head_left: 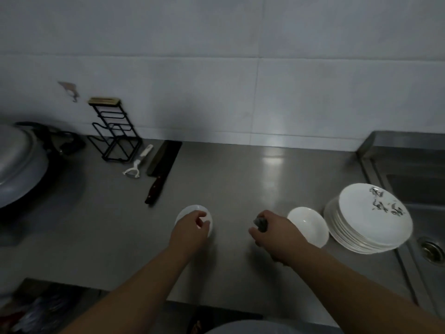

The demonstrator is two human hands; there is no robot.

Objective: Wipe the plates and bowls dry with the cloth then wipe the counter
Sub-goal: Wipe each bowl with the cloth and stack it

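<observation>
At the far left edge of the frame, a wok (16, 165) with a metal lid sits on the counter (228, 179). To its right, at upper left, a black wire rack (114, 133) stands against the tiled wall (216, 80). Just right of the rack, a white peeler (138, 163) lies on the counter, and beside it lies a cleaver (162, 168) with a dark blade and a wooden handle pointing toward the bottom of the frame. At lower centre, the left hand (190, 231) rests on a small white bowl (192, 212); its fingers are curled over the near rim and grip it. The bowl sits on the counter. Right of centre, apart from that bowl, the right hand (272, 231) is closed into a fist around a grey cloth (261, 222), a bunched end of which protrudes above the thumb. Just right of this hand, a second white bowl (309, 225) sits on the counter, partly hidden by the wrist. Touching or nearly touching it on the right is a stack of white plates (368, 219), the top plate bearing dark markings. At the right edge of the frame is a steel sink (423, 201) with a drain (431, 249) at lower right; the plate stack overlaps the sink rim.
</observation>
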